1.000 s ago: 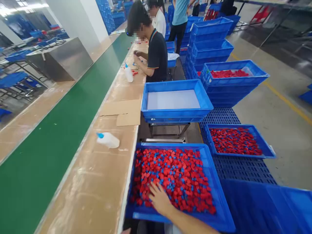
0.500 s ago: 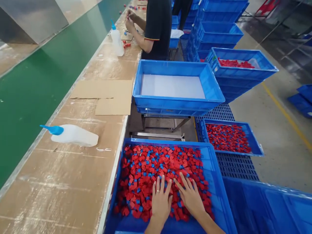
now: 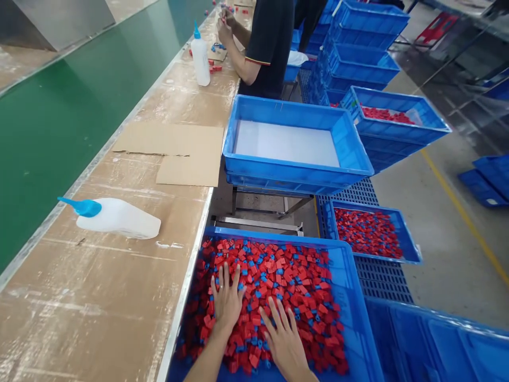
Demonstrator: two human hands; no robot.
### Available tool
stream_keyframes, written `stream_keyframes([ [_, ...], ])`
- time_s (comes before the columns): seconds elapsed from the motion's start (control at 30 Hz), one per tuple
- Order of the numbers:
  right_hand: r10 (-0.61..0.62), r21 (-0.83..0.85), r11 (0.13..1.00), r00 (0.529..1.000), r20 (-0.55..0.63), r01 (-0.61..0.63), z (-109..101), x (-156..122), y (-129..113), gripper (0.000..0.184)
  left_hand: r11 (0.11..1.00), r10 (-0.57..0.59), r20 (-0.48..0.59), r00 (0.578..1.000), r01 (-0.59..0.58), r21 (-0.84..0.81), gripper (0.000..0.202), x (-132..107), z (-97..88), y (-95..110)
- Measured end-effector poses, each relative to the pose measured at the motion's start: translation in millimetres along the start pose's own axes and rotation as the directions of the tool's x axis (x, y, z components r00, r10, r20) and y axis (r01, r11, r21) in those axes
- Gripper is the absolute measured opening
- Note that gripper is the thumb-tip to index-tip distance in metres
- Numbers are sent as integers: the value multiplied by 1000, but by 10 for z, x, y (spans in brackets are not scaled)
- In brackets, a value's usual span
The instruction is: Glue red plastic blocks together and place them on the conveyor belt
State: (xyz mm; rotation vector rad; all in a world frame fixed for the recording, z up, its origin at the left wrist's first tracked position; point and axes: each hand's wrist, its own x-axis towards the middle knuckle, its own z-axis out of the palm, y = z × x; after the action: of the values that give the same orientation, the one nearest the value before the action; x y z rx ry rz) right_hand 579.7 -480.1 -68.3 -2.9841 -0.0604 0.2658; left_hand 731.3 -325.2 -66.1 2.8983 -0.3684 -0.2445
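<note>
A blue plastic crate [image 3: 352, 297] in front of me holds a wide layer of small red and blue plastic pieces [image 3: 278, 270]. On the left part of that layer lies my left hand [image 3: 228, 301], palm down with fingers spread and a ring on one finger. My right hand [image 3: 284, 334] rests lower and further right on the same pieces, its fingers also apart. Neither hand grips anything. The undersides of both hands are hidden.
A white bottle with a blue nozzle [image 3: 119, 217] lies on the bench [image 3: 99, 297], near flat cardboard [image 3: 191, 154]. Ahead stands a blue crate [image 3: 298, 165] with a white bottom. A co-worker [image 3: 270, 48] is at the bench beyond an upright bottle [image 3: 201, 58]. More crates [image 3: 368, 231] line the right.
Both hands have moved left across the pieces, the right one also nearer to me. They are further apart from each other. The camera view has shifted slightly.
</note>
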Motion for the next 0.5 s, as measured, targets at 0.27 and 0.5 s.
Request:
stream_keyframes([
  [0.27,-31,89,996,1000,3,31,-265,461,788,62,987,-131,-49,990,135,88,52,-270,-326,360],
  [0.5,137,189,976,977,-163,-105,-656,-840,1567,66,838,-531,-27,847,530,130,54,-1494,29,838],
])
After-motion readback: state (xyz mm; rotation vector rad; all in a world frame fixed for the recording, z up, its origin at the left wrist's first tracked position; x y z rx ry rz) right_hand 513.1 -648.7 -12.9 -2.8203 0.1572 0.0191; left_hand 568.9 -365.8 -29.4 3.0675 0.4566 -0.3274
